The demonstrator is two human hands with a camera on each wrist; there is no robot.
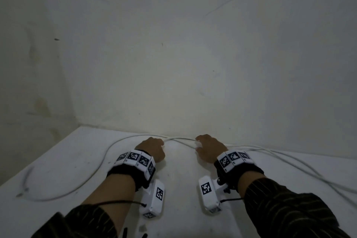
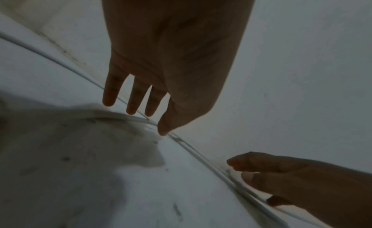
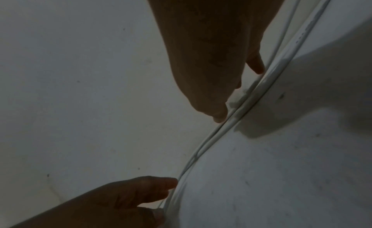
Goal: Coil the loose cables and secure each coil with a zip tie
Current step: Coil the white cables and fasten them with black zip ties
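Where the white table [image 1: 58, 160] fills the lower part of the head view, it meets a pale, scuffed wall [image 1: 173, 54] that takes up the whole upper frame, with a corner showing at the left. The light is dim and the tabletop carries small dark specks and smudges.

The white cables [image 1: 181, 139] lie loose along the table's far edge, at the foot of the wall. One strand sweeps in a wide arc through the lower left of the frame, and several strands run off toward the lower right. They are thin, smooth and uncoiled.

The left hand [image 1: 152, 149] sits just left of centre, its fingers straight and spread in the left wrist view, with fingertips [image 2: 163, 131] touching the strands. The right hand [image 1: 209, 148] sits just right of centre, thumb and forefinger parted on either side of the cables; whether they actually pinch them cannot be told.

Both wrists wear black bands [image 1: 237, 174] with white blocks printed in black-and-white square marker patterns. No readable writing shows. Dark striped sleeves [image 1: 289, 210] cover the forearms at the bottom.
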